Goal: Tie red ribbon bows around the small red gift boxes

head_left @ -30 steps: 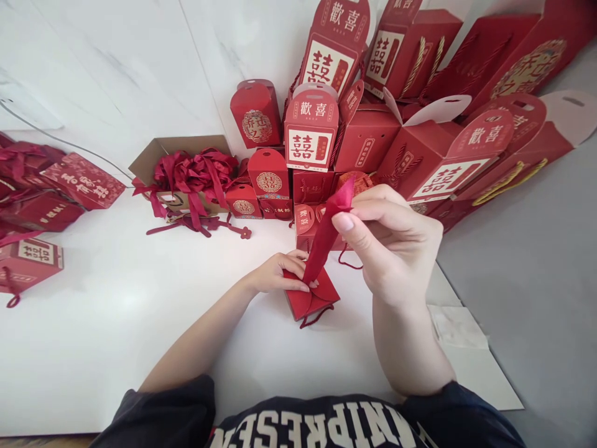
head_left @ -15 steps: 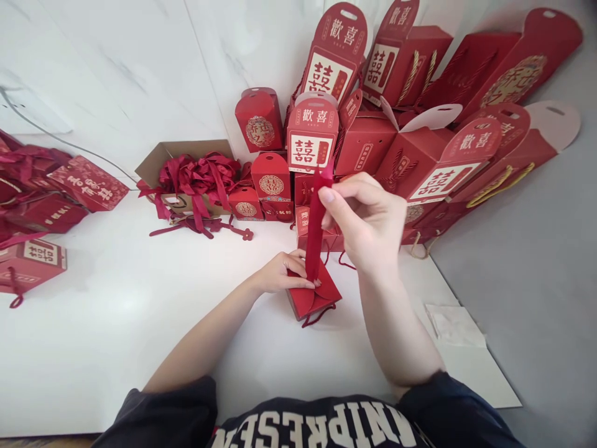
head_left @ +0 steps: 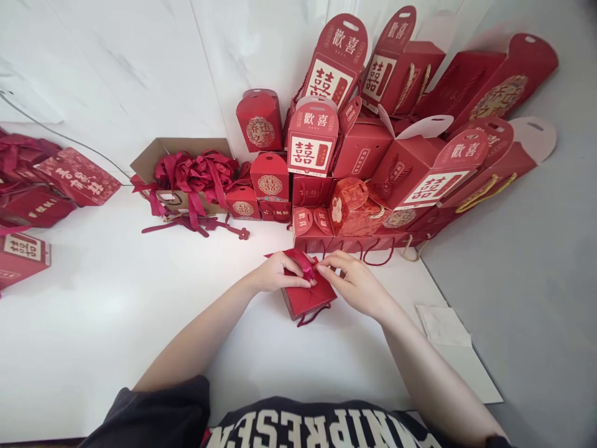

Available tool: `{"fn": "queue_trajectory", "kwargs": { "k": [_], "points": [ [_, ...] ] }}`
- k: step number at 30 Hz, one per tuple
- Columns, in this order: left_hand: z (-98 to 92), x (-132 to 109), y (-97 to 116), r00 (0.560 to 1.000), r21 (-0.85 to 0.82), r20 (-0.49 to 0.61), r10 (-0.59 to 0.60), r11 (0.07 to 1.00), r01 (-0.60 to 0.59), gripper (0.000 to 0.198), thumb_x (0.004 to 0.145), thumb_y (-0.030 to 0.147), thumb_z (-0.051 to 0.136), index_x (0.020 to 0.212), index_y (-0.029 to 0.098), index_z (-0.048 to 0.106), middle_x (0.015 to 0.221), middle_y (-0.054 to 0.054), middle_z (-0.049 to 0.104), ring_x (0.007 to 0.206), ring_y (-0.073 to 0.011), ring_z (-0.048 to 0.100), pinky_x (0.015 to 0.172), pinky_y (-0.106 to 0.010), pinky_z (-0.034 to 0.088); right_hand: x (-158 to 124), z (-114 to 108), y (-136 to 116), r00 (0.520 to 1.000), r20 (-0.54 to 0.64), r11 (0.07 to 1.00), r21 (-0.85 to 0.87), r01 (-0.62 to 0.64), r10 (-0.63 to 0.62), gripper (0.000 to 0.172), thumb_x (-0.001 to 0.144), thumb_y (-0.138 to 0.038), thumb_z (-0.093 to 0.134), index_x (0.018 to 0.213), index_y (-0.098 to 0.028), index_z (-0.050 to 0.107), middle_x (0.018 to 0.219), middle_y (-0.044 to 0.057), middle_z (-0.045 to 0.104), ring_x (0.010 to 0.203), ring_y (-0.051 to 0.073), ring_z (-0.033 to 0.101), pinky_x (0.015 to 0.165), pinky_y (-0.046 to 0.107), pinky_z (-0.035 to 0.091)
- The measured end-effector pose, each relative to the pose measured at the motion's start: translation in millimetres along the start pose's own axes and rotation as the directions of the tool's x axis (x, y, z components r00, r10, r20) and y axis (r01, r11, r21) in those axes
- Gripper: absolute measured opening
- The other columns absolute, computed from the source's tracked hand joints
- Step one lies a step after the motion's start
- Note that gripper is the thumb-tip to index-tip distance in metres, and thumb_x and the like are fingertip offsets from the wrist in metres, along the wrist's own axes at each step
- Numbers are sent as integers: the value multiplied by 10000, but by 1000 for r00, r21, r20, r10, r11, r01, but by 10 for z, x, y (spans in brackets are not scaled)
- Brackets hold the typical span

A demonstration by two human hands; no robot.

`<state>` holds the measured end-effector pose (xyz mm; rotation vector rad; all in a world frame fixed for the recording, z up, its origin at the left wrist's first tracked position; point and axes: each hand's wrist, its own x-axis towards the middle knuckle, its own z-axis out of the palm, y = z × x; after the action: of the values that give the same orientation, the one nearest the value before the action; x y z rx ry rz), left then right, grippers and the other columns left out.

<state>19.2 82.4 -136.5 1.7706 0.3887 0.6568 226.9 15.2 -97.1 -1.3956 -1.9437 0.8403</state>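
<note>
As fingers (head_left: 298, 282) pinch ribbon (head_left: 306, 266), tbl edge (head_left: 428, 279) R

The left hand (head_left: 275, 272) rests on the left part of a small gift box (head_left: 310, 302); the right hand (head_left: 354, 280) is at its far right edge. A ribbon (head_left: 305, 264) lies on the box top at both hands' fingertips. A cord handle (head_left: 317, 315) hangs at the box's near side. Beyond the left hand, a carton (head_left: 189, 145) holds heaped ribbons (head_left: 196, 174), with loose strips (head_left: 196, 224) before it. Beyond the right hand, stacked boxes (head_left: 311, 149) extend rightward. More boxes (head_left: 37, 208) sit well left of the left hand. Right of the right hand lies folded paper (head_left: 445, 325).
</note>
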Motion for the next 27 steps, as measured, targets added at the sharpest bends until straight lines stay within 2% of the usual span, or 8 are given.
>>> {"fn": "queue_trajectory", "kwargs": {
  "k": [3, 6, 12, 16, 19, 21, 24, 27],
  "points": [
    [1, -4, 1, 1000, 13, -18, -6, 1000, 6, 107, 748, 257, 763, 814, 177, 789, 843, -106, 761, 909, -217, 689, 903, -352, 522, -73, 163, 147, 1000, -25, 986, 169, -12, 17, 177, 891, -314, 572, 982, -245, 707, 1117, 79, 593, 1086, 207, 571, 887, 341, 466],
    [-6, -17, -13, 999, 28, -10, -36, 999, 37, 130, 749, 279, 761, 814, 169, 788, 844, -109, 763, 857, -211, 695, 835, -333, 537, -46, 300, 200, 997, -70, 938, 347, -17, 44, 180, 844, -282, 624, 998, -253, 711, 1326, 86, 511, 1286, 224, 459, 1100, 411, 328],
    [-16, -30, -33, 999, 95, -7, -48, 994, 49, 163, 750, 310, 758, 795, 156, 782, 808, -91, 760, 791, -196, 693, 792, -313, 542, 71, 499, 166, 992, -14, 771, 630, -91, 128, 147, 814, -273, 654, 936, -254, 734, 1394, 67, 523, 1340, 244, 437, 1128, 429, 289],
    [-17, -29, 0, 997, 72, 12, -74, 995, 73, 164, 772, 298, 739, 862, 169, 785, 886, -101, 763, 922, -210, 688, 873, -328, 539, 87, 572, 178, 961, -134, 679, 731, -69, 241, 150, 801, -362, 692, 757, -230, 745, 1237, 60, 645, 1269, 241, 506, 1098, 401, 322],
    [-19, -29, 14, 997, 121, -9, -71, 990, 72, 154, 760, 301, 751, 868, 197, 789, 887, -98, 762, 1134, -230, 601, 965, -340, 495, 52, 539, 224, 886, -274, 627, 778, -24, 374, 152, 766, -373, 734, 777, -223, 756, 1121, 49, 663, 1139, 215, 569, 996, 362, 409],
    [-18, -28, 15, 997, 138, -24, -72, 988, 75, 147, 752, 305, 759, 861, 212, 791, 871, -97, 760, 1198, -230, 552, 995, -342, 472, 17, 475, 254, 824, -370, 621, 783, 29, 429, 154, 749, -369, 753, 769, -217, 754, 989, 37, 658, 975, 183, 601, 851, 320, 461],
    [-15, -21, 24, 996, 119, -22, -89, 989, 91, 124, 754, 318, 757, 801, 210, 794, 821, -96, 758, 1162, -231, 570, 988, -336, 467, -58, 345, 243, 753, -497, 639, 758, 134, 431, 167, 770, -357, 743, 705, -204, 727, 720, -5, 589, 708, 129, 560, 652, 270, 429],
    [-23, -8, 57, 990, 89, 15, -141, 986, 139, 188, 787, 351, 723, 774, 175, 789, 763, -93, 745, 936, -213, 645, 858, -317, 505, -170, 213, 98, 687, -654, 733, 629, 260, 317, 148, 815, -304, 711, 701, -210, 709, 596, -33, 523, 594, 108, 499, 577, 254, 395]
  ]
}}
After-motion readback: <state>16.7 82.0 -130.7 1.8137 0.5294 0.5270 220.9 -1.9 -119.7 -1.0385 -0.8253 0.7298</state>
